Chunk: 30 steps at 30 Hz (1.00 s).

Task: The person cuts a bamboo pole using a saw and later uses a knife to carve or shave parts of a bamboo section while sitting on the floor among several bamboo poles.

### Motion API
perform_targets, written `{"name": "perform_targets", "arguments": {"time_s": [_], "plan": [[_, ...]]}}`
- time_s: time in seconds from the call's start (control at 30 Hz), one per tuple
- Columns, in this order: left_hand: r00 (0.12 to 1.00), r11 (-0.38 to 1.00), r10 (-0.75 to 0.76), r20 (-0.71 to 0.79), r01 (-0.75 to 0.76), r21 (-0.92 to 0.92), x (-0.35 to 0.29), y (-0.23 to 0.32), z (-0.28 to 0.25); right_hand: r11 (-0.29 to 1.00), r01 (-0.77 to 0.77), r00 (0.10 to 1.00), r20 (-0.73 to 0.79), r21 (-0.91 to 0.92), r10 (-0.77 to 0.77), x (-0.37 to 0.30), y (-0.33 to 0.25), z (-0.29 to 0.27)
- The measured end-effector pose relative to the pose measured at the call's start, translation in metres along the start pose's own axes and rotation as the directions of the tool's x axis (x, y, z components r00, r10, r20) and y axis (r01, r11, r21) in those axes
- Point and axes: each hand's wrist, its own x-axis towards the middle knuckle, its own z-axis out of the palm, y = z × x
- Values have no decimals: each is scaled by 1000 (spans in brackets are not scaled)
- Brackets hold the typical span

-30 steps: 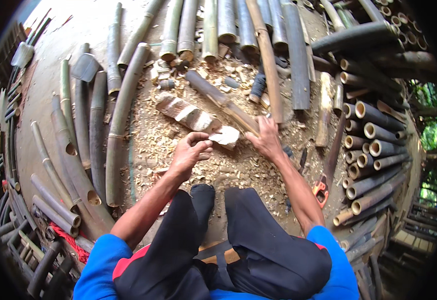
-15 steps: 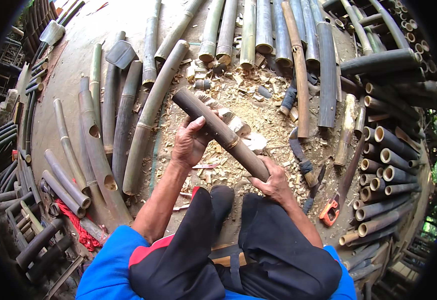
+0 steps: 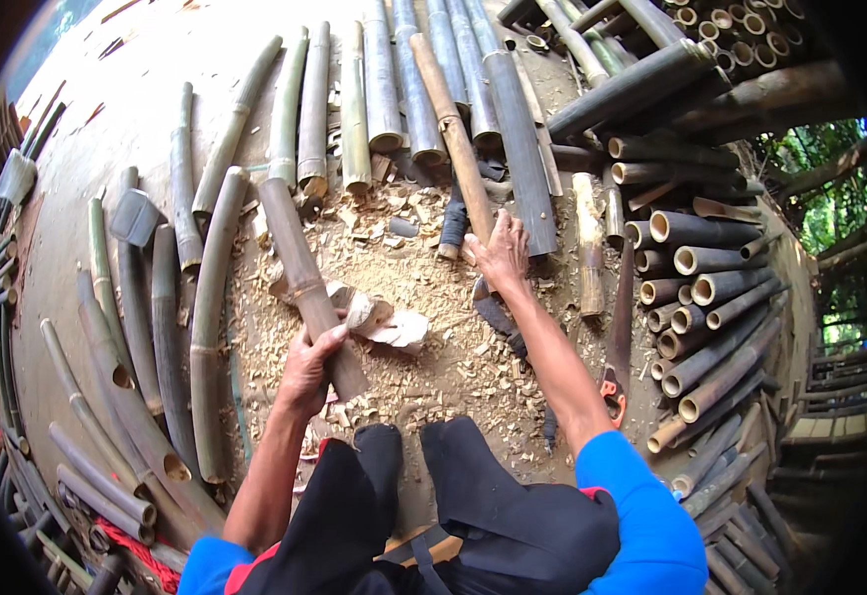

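Note:
My left hand (image 3: 306, 375) is wrapped round the lower part of a dark brown bamboo tube (image 3: 292, 248), which stands tilted with its top leaning left. Behind the tube lies a pale, rough-hewn wood block (image 3: 379, 322) among the shavings. My right arm is stretched forward, and my right hand (image 3: 501, 256) grips the near end of a long light-brown bamboo pole (image 3: 448, 119). Close to that hand are a dark blade with a wrapped handle (image 3: 493, 309), partly behind my forearm, and another black-wrapped handle (image 3: 453, 226).
Wood chips (image 3: 423, 382) cover the ground before my knees. Long bamboo poles (image 3: 217, 327) lie fanned out at left and far. Stacked bamboo tubes (image 3: 716, 288) fill the right side. A saw with an orange handle (image 3: 612, 392) and a stripped bamboo piece (image 3: 589, 243) lie right of my arm.
My right hand has let go of the dark bamboo tube and reached forward to the light-brown pole. The tube, now in my left hand alone, has turned more upright. The view has swung right.

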Motion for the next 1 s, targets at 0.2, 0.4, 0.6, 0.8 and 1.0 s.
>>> {"name": "perform_targets", "arguments": {"time_s": [0.2,0.4,0.6,0.8,1.0], "plan": [[981,990,129,-143,-118,83,-7,-2,-7,781,-161,976,217,603,34,-1,7,7],[989,987,116,-92,-125,-98,-11,1,-8,-722,-485,864,398,493,-308,-32,47,-92],[983,986,120,-140,-134,-96,-5,-12,-1,80,-405,914,405,911,15,-25,129,-123],[952,984,170,-254,-180,-15,-8,-17,-12,969,-180,982,25,-167,186,-11,88,-92],[921,993,15,-390,-59,-100,-19,-16,-15,912,284,925,167,295,-342,-88,-10,-30]]}}
